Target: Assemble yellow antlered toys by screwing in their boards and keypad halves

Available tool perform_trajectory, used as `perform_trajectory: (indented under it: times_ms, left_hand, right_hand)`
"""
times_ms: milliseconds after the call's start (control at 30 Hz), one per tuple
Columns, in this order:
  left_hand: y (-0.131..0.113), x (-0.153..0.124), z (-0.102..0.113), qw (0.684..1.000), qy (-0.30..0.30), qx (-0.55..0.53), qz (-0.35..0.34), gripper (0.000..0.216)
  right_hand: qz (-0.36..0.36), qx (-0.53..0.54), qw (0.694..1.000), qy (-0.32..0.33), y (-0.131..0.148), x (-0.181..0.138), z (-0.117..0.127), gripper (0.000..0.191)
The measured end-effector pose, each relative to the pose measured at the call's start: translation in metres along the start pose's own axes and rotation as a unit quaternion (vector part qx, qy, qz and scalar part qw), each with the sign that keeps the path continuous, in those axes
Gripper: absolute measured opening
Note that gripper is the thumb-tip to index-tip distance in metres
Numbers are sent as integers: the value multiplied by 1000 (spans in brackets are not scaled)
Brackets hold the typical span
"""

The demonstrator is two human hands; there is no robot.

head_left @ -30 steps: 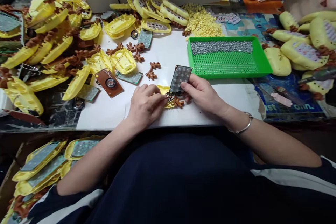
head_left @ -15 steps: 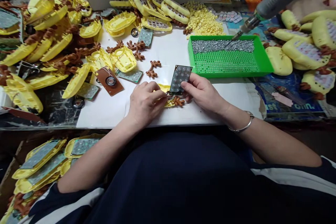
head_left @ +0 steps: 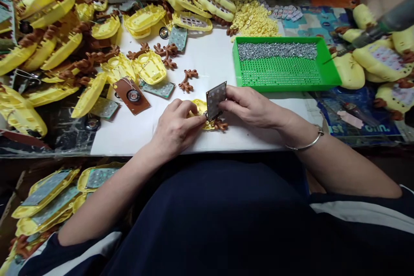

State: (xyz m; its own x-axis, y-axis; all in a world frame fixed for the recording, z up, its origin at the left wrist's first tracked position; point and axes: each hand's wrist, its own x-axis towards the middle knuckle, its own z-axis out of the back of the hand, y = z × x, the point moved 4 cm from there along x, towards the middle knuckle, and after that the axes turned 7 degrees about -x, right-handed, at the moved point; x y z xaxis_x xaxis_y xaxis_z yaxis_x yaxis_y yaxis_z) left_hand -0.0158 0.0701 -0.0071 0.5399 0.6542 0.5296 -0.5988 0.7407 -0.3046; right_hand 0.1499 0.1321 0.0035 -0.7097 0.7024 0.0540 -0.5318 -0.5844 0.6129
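Observation:
My left hand [head_left: 175, 126] rests on the white table [head_left: 136, 136], fingers curled onto a yellow plastic toy shell [head_left: 200, 110] with a brown antler piece [head_left: 220, 125] at its lower right. My right hand [head_left: 249, 105] pinches a small grey circuit board [head_left: 215, 98] by its right edge and holds it tilted up over the shell. Thin wires seem to run from the board's lower corner down to the shell. Both hands are closed on their parts.
A green tray [head_left: 326, 78] with a band of screws stands beyond my right hand. Piles of yellow shells [head_left: 58, 43], brown antlers [head_left: 187, 79] and grey boards [head_left: 158, 89] fill the left and back. A grey power screwdriver [head_left: 371, 34] hangs at the right. More shells sit below the table [head_left: 48, 198].
My right hand has tipped the circuit board more upright and drawn it slightly left over the shell. The screwdriver, which had dipped into the green tray, has swung out to the right.

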Motion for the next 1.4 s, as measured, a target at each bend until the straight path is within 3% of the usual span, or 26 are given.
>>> perform_trajectory:
  times_ms: [200,400,633,933,1267,1333,1400]
  left_hand:
    - [1,-4,-1,1000,-12,13,4,19]
    - [0,-5,1,1000,21,0,2,21]
    - [-1,-11,1,999,46,23,2,22]
    - [-1,-12,0,999,42,27,-1,22]
    - [1,-17,9,997,54,-46,15,21]
    - [6,-21,16,998,23,-51,34,27]
    - [12,-26,22,997,-18,-32,70,47]
  right_hand:
    - [24,4,996,84,5,13,2,11]
    - [-11,-20,992,121,6,21,2,10]
    - [-48,-13,992,116,15,29,3,14]
    - [-108,115,980,120,12,33,-4,22]
    - [-67,37,989,124,12,40,-4,29]
    - [-47,14,990,135,12,42,-5,27]
    - [-49,1,989,140,12,43,-5,26]
